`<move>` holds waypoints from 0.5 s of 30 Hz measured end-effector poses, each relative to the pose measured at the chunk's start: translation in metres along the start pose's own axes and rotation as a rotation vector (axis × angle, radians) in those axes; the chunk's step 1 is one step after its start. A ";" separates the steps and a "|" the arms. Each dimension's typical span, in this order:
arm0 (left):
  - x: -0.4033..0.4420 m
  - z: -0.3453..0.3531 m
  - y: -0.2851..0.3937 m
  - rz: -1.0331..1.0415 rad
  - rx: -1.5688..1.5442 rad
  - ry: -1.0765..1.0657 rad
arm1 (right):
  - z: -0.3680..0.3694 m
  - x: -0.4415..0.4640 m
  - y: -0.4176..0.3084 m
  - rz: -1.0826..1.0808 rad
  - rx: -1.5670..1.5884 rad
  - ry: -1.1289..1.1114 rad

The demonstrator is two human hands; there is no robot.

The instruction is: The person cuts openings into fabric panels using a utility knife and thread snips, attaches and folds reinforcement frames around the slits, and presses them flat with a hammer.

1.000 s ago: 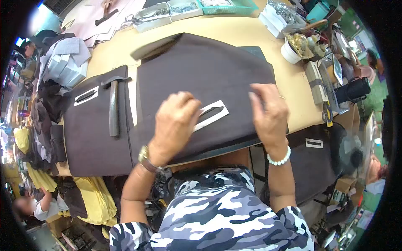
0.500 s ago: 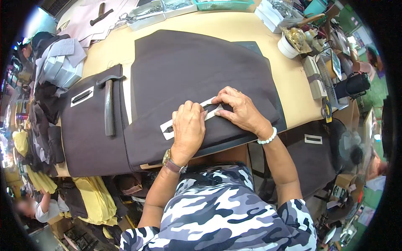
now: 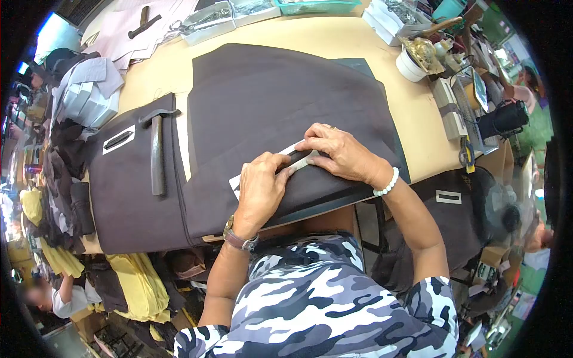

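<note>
A large dark fabric piece point(image 3: 268, 95) lies on the table in front of me. Near its front edge is a white strip point(image 3: 293, 147) around a dark slot. My left hand point(image 3: 261, 186) pinches the strip's lower edge near its middle, thumb and fingers together. With thumb and fingertips my right hand point(image 3: 343, 154) grips the strip's right end. Both hands partly cover the strip. A hammer point(image 3: 157, 155) rests on another dark panel point(image 3: 128, 197) to the left, beside a second white-framed slot point(image 3: 119, 139).
Trays of small metal parts point(image 3: 209, 24) stand at the back, near a second hammer point(image 3: 143, 25). A white tub point(image 3: 411, 67), a long box point(image 3: 449, 113) and scissors point(image 3: 465, 154) are at the right. White stacks point(image 3: 89, 98) sit at the left. A person is at the lower left.
Both hands have come down and together onto the strip from above the fabric. The folded back-left corner of the fabric now lies flat.
</note>
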State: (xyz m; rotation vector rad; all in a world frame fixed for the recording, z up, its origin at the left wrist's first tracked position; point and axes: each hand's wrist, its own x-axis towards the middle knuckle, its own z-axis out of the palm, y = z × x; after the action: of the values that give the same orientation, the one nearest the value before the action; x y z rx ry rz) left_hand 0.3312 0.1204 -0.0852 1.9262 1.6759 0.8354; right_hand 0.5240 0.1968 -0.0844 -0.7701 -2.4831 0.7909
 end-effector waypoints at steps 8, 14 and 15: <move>-0.013 0.001 -0.008 0.094 0.085 0.082 | -0.005 -0.004 0.006 -0.091 -0.019 -0.072; -0.013 -0.001 -0.009 0.135 0.104 0.078 | -0.013 0.002 0.003 0.016 0.033 -0.028; -0.013 0.000 -0.009 0.139 0.101 0.077 | -0.009 0.005 0.005 0.056 -0.001 0.037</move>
State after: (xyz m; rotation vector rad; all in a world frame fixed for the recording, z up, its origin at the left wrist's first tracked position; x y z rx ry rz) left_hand 0.3235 0.1087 -0.0930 2.1239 1.6725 0.9026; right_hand 0.5263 0.2068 -0.0799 -0.8500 -2.4387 0.7878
